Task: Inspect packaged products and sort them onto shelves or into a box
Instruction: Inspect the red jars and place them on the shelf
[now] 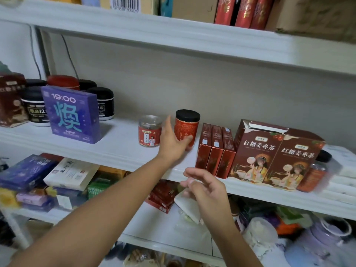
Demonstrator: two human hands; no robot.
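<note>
From the head view: reaches with the left hand [171,143], fingers spread, thumb laid on the red jar [186,129] standing on the middle shelf [119,139], not clamped; holds nothing in the loosely curled right hand [208,186]. Could knock that jar into the clear-lidded jar [149,132] just beside with a careless nudge. Reads "19:00" and "NFC" on the purple box [72,114], "红糖姜枣茶" on the brown boxes [273,157].

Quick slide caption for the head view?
Left hand at the black-lidded red jar on the middle shelf; right hand hovers empty.

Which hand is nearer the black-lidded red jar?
Left. The left hand is at the black-lidded red jar, on its left side; the right hand hangs lower, before the shelf edge.
</note>
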